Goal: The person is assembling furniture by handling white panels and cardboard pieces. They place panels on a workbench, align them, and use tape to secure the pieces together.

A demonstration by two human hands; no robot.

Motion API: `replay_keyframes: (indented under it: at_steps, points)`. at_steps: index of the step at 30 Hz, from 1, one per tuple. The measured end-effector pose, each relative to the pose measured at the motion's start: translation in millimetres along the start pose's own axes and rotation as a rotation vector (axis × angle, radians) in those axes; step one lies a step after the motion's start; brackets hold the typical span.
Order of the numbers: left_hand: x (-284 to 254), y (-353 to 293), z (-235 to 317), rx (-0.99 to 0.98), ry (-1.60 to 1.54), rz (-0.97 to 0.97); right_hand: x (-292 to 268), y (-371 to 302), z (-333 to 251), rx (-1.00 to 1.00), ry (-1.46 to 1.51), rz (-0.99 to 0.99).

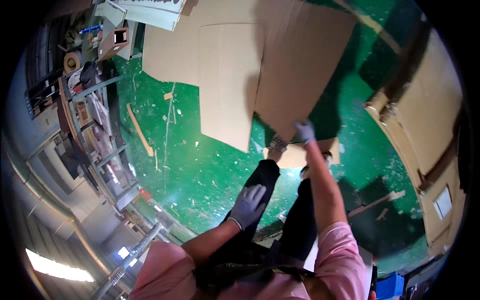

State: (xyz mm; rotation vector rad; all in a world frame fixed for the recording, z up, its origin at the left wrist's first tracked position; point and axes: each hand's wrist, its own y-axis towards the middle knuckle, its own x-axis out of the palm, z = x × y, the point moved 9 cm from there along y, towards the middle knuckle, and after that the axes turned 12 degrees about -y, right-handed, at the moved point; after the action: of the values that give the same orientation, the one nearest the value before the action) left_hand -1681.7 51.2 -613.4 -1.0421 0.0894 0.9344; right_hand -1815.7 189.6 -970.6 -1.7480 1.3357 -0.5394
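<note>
A large brown cardboard sheet (230, 65) spreads over the floor ahead of me, with a crease running along it. Its right-hand panel (302, 65) is lifted off the floor and throws a shadow to its right. My right hand (305, 131), in a grey glove, reaches forward and grips that panel's near edge; its fingertips are slightly blurred. My left hand (248, 206), gloved too, lies on my left thigh with its fingers stretched out and nothing in it. By my feet a smaller piece of cardboard (292, 156) lies flat, partly under my shoes.
The green floor (185, 150) carries scraps, including a narrow cardboard strip (140, 131) at left. A metal rack (95, 120) with stacked material stands left. Large tan boards (425, 130) lean at right. A brown box-shaped tube (115, 42) sits at far left. A torn strip (377, 203) lies at right.
</note>
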Motion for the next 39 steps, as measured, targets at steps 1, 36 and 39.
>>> replay_keyframes:
  at_steps: [1,36,39]
  points:
    - [-1,-1,-2,-0.01,0.074,0.023,-11,-47,-41,-0.248,-0.149,0.097]
    - [-151,-446,444,1.385,-0.047,-0.567,-47,-1207,-11,-0.967,1.246,1.323]
    - [-155,-527,481,1.617,0.227,-0.459,-14,-1236,21,-1.217,1.382,1.164]
